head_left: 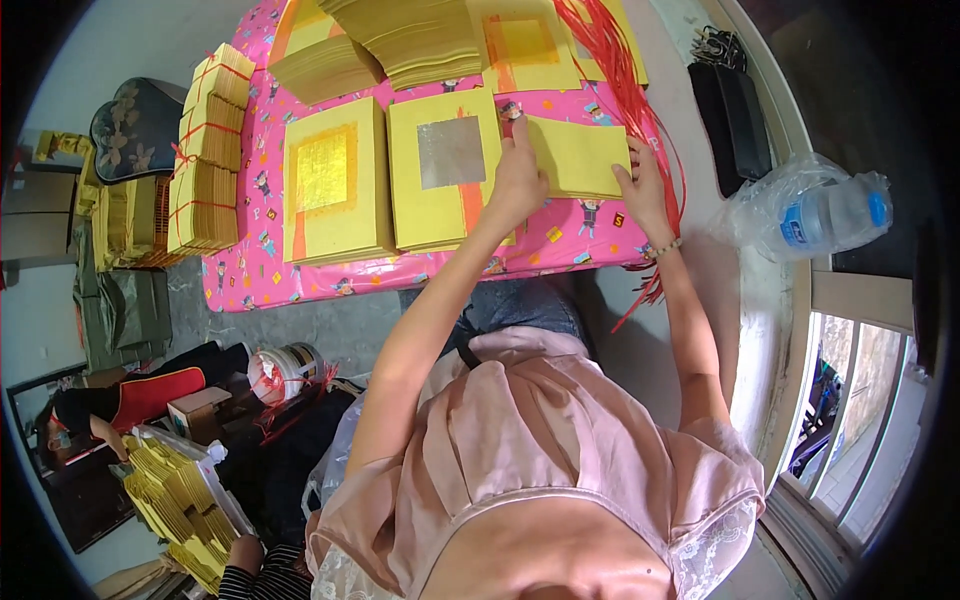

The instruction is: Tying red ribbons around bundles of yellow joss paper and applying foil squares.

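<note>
A small stack of plain yellow paper sheets (578,158) lies at the right side of the table, between my two hands. My left hand (520,180) is closed at its left edge, thumb pointing up, its other fingers partly hidden. My right hand (645,187) grips the right edge, thumb near the front corner and fingers behind. Just left of my left hand stands a thick stack of yellow paper with a silver square (450,152) and an orange stripe. Beside that one is another thick stack with a gold square (326,172).
Red plastic ties (625,75) hang over the table's right side. Tied yellow bundles (204,207) line the left of the pink tablecloth (330,288); more paper stacks (410,45) stand behind. A bagged water bottle (815,220) is at right. Other people (150,400) work at lower left.
</note>
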`<state>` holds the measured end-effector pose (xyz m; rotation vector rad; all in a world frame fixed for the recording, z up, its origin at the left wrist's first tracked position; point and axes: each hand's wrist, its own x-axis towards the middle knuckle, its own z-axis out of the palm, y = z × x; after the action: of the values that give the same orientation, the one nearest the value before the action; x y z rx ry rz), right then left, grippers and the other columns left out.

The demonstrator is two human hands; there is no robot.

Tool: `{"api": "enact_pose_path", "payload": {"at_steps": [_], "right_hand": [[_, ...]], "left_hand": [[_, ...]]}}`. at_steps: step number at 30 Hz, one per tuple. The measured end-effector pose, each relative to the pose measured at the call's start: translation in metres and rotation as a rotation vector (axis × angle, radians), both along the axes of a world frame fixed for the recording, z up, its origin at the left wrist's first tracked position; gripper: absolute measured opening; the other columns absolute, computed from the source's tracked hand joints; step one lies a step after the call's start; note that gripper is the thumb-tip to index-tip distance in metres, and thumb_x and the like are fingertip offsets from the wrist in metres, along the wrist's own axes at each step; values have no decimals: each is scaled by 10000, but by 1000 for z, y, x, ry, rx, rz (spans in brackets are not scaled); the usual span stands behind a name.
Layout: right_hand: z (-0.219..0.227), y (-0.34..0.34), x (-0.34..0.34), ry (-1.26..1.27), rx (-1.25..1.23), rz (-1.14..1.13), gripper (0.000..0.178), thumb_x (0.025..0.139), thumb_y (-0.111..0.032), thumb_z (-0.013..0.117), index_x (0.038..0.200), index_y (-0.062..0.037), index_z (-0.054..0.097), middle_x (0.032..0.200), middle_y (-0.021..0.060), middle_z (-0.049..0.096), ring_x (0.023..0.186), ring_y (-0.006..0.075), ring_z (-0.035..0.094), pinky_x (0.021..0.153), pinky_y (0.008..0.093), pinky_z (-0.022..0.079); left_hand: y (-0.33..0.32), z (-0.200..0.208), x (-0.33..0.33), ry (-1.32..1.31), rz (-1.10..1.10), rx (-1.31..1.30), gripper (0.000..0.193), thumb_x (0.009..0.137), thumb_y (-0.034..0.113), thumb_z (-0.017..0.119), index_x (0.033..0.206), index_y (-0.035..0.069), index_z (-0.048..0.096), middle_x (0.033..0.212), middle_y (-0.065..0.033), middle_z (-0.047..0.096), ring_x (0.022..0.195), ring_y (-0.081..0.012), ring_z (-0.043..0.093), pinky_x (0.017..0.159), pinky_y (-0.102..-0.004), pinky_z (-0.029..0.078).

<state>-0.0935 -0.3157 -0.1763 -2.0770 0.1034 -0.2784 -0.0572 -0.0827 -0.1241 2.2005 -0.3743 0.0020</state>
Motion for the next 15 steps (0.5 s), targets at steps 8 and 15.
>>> {"api": "enact_pose_path", "payload": {"at_steps": [8, 15], "right_hand": [[12, 13, -5, -40, -170, -15, 500, 880, -68, 652, 1335, 2, 456, 1146, 206, 569, 1066, 343, 576, 893, 425, 474], [20, 17, -11, -66, -481, -63, 468, 871, -137, 683, 1292, -20, 515, 1135, 205, 561, 1102, 385, 542, 927, 457, 449]], "left_hand": [[-5, -2, -5, 84, -11, 196, 760, 748, -87, 602, 1425, -31, 260, 1153, -354, 474, 985, -528, 563, 874, -512, 505], [-8, 3, -18, -351, -35, 548, 461, 693, -27, 647, 1143, -67, 553, 1071, -233, 558, 995, -354, 536, 921, -398, 424]]}}
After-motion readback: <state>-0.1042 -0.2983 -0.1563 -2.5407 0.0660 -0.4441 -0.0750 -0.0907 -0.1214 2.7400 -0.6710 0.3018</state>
